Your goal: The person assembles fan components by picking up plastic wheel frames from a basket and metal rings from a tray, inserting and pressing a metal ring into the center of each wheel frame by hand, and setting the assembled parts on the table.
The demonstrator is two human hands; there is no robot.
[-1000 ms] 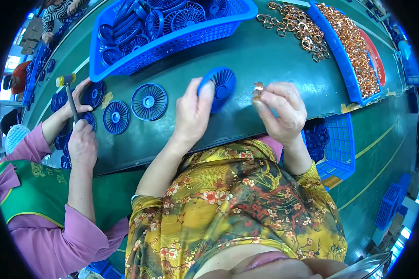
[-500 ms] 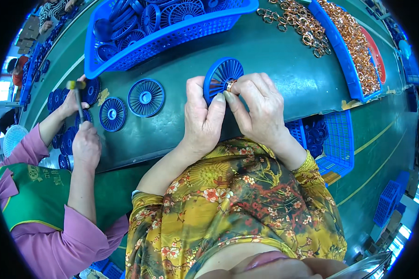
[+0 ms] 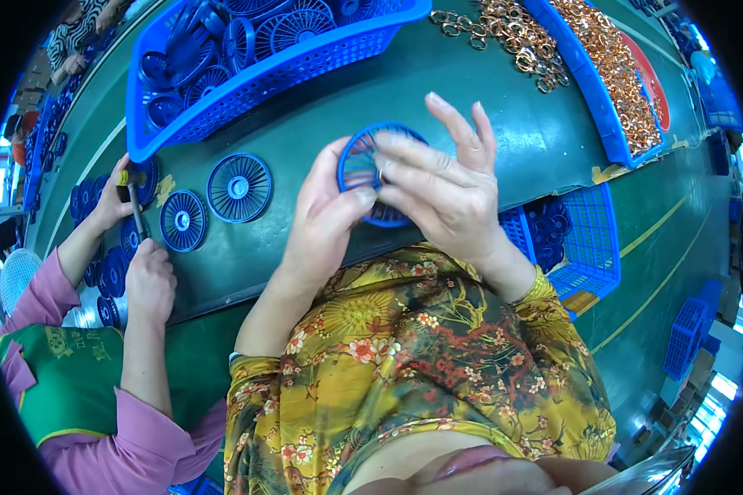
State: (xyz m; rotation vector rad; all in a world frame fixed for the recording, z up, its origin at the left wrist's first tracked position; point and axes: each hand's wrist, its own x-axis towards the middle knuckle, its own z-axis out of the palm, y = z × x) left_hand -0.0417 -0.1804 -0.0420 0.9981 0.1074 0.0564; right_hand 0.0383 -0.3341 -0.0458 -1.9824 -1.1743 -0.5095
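Note:
My left hand [image 3: 318, 202] is closed on the edge of a blue spoked plastic wheel [image 3: 386, 217], thumb on its face, holding it tilted above the green table. My right hand [image 3: 458, 186] reaches over the wheel's hub, its thumb and nearer fingers together there and two fingers raised. A sliver of a copper-coloured ring [image 3: 380, 176] shows between thumb and fingers; the rest is hidden, and the fingertips are slightly blurred. Two more spoked wheels, a larger one [image 3: 239, 188] and a smaller one [image 3: 183, 220], lie flat to the left.
A blue basket [image 3: 264, 82] full of wheels stands at the far left. Loose rings [image 3: 524, 45] lie beside a blue tray [image 3: 575, 78] heaped with rings. Below the table's right edge is another blue basket [image 3: 590, 239]. A co-worker at left holds a hammer [image 3: 138, 216] near several wheels.
The wheel has turned so its face shows more toward me. My right hand's fingers have spread over the hub, two now lifted. The co-worker's hammer head has dropped slightly.

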